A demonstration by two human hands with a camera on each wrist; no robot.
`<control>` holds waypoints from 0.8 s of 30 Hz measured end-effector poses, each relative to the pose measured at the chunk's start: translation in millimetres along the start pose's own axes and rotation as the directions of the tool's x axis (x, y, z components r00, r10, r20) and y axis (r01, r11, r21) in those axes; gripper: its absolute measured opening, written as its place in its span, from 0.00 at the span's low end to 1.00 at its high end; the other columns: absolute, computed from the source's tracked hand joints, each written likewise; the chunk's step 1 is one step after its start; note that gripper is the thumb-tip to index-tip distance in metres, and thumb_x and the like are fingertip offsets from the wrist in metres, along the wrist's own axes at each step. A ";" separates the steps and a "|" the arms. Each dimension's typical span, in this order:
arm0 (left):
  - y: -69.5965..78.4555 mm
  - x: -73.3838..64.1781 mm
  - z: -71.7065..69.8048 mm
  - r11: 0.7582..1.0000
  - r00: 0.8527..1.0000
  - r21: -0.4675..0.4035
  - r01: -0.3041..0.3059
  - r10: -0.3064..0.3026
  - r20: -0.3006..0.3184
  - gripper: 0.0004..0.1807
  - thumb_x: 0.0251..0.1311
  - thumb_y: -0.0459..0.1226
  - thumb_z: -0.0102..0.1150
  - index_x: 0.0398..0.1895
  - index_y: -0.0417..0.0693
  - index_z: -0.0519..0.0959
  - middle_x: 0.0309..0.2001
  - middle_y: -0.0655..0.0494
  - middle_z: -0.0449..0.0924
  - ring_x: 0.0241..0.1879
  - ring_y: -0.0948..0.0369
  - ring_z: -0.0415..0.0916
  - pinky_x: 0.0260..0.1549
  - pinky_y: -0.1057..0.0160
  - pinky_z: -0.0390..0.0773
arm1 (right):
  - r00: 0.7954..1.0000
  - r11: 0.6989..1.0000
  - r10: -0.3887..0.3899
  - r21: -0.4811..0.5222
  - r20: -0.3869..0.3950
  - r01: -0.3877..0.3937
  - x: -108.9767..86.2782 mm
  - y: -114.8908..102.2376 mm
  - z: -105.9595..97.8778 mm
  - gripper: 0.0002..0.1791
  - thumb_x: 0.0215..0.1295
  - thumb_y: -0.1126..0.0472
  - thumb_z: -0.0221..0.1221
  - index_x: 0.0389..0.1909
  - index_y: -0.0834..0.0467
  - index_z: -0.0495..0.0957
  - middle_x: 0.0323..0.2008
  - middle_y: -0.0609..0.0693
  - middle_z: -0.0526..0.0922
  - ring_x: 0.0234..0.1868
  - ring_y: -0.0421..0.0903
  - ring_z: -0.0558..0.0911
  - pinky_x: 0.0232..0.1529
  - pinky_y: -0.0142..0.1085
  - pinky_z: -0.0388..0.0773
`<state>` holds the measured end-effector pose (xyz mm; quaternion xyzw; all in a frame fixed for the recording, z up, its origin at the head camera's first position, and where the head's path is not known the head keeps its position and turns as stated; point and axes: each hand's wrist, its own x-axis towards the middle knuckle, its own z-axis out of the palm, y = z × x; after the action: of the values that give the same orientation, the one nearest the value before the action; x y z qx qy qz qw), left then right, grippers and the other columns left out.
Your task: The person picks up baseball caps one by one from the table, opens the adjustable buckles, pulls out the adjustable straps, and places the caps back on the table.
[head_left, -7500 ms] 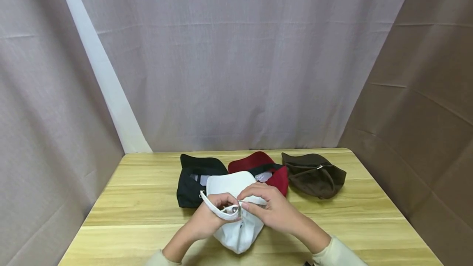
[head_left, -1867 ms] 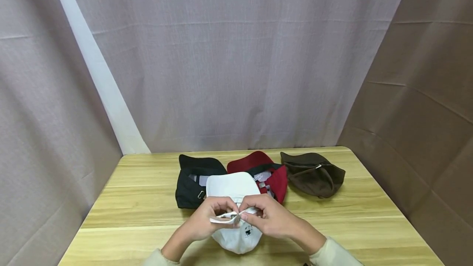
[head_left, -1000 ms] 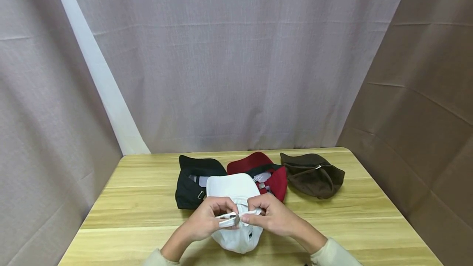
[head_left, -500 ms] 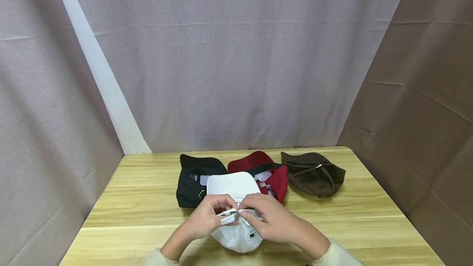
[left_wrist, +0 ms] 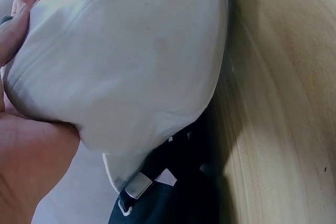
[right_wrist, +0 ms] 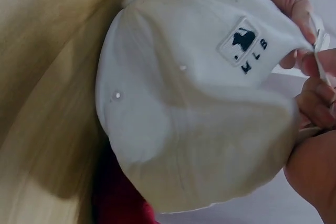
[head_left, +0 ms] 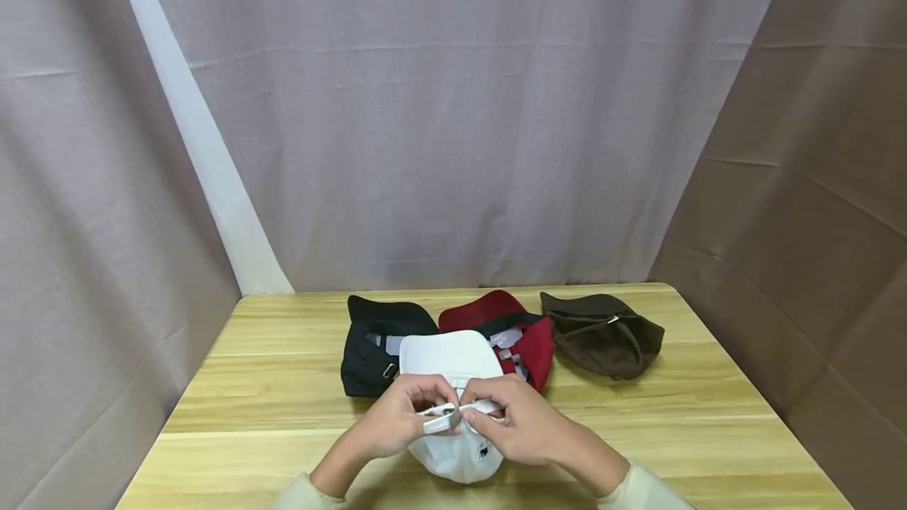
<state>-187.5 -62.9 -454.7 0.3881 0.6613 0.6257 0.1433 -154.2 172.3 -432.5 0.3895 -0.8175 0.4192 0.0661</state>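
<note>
A white baseball cap (head_left: 451, 352) rests at the table's front middle, brim pointing away from me. Its small embroidered logo (right_wrist: 241, 44) shows in the right wrist view. My left hand (head_left: 395, 419) pinches the cap's white back strap (head_left: 441, 421) near a small metal buckle, and a short loop of strap sticks out leftward. Close beside it, my right hand (head_left: 524, 425) pinches the strap's other side between thumb and index finger. The fingertips of both hands nearly meet above the crown. How the strap runs through the buckle is too small to tell.
Behind the white cap lie a black cap (head_left: 364, 360) on the left and a red cap (head_left: 537, 352) on the right. A dark brown cap (head_left: 602, 337) sits farther right. They stand on a wooden table (head_left: 283, 392), with grey curtains (head_left: 425, 140) behind it.
The strap loop at my left hand, long and sticking out 7.5 seconds ago, is much shorter. My right fingers parted slightly from the left one second ago and have come back close.
</note>
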 end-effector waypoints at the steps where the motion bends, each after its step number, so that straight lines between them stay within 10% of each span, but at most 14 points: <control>1: -0.6 -0.1 -0.2 1.000 1.000 0.000 -0.010 0.010 0.001 0.07 0.62 0.26 0.71 0.39 0.31 0.81 0.31 0.23 0.80 0.32 0.76 0.78 0.34 0.75 0.79 | 1.000 1.000 0.006 0.020 0.005 -0.006 0.4 1.3 -0.1 0.09 0.71 0.65 0.64 0.34 0.46 0.82 0.23 0.41 0.78 0.28 0.25 0.69 0.29 0.23 0.72; 14: -3.2 0.0 -3.9 1.000 0.999 -0.020 0.021 -0.020 0.041 0.08 0.63 0.27 0.69 0.41 0.29 0.81 0.33 0.21 0.79 0.33 0.75 0.78 0.35 0.74 0.77 | 0.996 0.927 0.012 0.373 0.084 -0.043 4.7 16.9 -1.5 0.05 0.73 0.70 0.63 0.35 0.60 0.82 0.18 0.56 0.67 0.25 0.25 0.63 0.22 0.24 0.62; 24: -3.6 1.1 -4.4 0.999 0.999 -0.029 -0.020 0.021 0.041 0.09 0.61 0.25 0.69 0.41 0.28 0.80 0.32 0.22 0.79 0.34 0.75 0.79 0.35 0.74 0.79 | 1.000 0.915 -0.002 0.404 0.012 -0.003 1.8 30.2 -5.6 0.08 0.70 0.74 0.62 0.31 0.61 0.81 0.18 0.55 0.62 0.25 0.26 0.61 0.20 0.26 0.56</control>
<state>-192.4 -65.0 -457.0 0.4055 0.6454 0.6283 0.1560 -177.6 185.8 -447.3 0.3969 -0.7140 0.5764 -0.0209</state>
